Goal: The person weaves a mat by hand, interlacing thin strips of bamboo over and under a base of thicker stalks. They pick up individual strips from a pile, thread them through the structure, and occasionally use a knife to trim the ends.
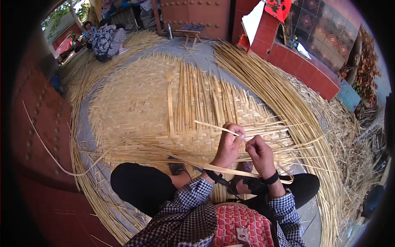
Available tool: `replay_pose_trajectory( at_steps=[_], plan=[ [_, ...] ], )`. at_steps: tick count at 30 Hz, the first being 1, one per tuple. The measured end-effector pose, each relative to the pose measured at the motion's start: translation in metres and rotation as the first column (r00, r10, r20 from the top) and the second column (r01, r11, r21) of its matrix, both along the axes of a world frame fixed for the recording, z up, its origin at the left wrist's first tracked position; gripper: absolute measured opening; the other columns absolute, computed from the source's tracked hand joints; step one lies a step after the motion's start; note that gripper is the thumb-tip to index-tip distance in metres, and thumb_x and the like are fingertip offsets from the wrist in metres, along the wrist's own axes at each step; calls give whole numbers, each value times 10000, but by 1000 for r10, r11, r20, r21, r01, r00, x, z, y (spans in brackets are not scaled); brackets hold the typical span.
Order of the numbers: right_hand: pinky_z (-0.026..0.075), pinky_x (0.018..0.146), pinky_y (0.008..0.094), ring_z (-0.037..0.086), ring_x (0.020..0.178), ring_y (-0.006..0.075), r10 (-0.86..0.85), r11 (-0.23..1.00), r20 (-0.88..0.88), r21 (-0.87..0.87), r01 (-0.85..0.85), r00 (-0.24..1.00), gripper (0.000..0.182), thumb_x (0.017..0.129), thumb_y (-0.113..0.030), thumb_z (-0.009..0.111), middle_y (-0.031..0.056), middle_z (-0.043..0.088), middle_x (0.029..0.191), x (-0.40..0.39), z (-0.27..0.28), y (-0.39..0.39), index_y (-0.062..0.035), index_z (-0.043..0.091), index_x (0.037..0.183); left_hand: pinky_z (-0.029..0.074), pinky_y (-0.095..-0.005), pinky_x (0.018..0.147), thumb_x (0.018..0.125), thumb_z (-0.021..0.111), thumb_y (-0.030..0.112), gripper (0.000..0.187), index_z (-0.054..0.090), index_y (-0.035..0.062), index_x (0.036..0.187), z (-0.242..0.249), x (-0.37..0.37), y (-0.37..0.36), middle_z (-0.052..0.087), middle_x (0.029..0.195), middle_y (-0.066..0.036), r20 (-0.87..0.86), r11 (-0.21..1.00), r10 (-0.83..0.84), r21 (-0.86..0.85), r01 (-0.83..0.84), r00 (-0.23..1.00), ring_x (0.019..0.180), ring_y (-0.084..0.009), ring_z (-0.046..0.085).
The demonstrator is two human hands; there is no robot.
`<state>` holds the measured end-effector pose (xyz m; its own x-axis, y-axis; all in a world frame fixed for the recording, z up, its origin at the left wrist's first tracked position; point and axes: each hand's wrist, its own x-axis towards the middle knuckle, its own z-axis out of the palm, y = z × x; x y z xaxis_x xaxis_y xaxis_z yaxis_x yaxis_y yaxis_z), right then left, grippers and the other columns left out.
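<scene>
My left hand (228, 145) is closed, pinching a pale split-reed strip (212, 125) whose end sticks out to the left past the fingers. Close beside it, my right hand (262, 155) has its thumb and fingers pressed together, apparently on the same strip; the part between the fingertips is small and hard to see. A long strip (242, 173) curves below both wrists and runs off leftward. Under and beyond the hands lies a woven reed mat (131, 92) in a herringbone pattern. Several loose strips (201, 96) lie across its surface.
Long reed bundles (267, 90) curve around the mat. Reed scraps (345, 144) are heaped at the right. A small folding stool (191, 35) and a metal bottle (170, 31) stand at the back. Other people (105, 40) crouch at the far left. A studded red door (43, 123) stands left.
</scene>
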<state>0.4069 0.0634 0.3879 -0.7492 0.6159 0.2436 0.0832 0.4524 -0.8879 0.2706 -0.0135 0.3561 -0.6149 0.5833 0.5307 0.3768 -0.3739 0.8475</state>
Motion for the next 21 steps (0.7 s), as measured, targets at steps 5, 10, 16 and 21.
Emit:
replay_pose_trajectory(
  at_steps=[5,10,16,21],
  plan=[
    [484,611,362,594,686,266,-117,918,22,383,100,993,142,784,7,665,98,563,761,-1,12,-6,-69,566,852,473,-241,777,985,633,115,179,550,31,1119,-5,-9,-1,559,937,-2,540,990,-139,43,137,830,842,-87,534],
    [528,662,393,617,826,269,-150,627,95,779,20,984,193,765,-57,679,54,584,893,3,3,-1,-118,590,925,540,-249,696,975,634,80,145,562,38,1094,-1,7,-4,629,894,-23,644,926,-261,-44,375,719,782,-106,625],
    [555,733,352,623,913,261,-273,616,61,777,126,960,490,822,-64,622,76,644,1056,0,-13,1,-83,550,1307,593,-292,774,934,634,-15,208,558,5,1127,0,8,-1,653,963,-73,638,943,-295,73,325,711,859,-152,672],
    [554,753,346,622,936,252,-304,626,201,779,37,931,551,836,-60,601,77,645,1066,-2,-15,3,-68,519,1381,589,-315,800,961,579,-11,209,562,-2,1169,-3,10,2,654,1013,-86,653,952,-292,129,277,699,911,-172,670]
  ],
)
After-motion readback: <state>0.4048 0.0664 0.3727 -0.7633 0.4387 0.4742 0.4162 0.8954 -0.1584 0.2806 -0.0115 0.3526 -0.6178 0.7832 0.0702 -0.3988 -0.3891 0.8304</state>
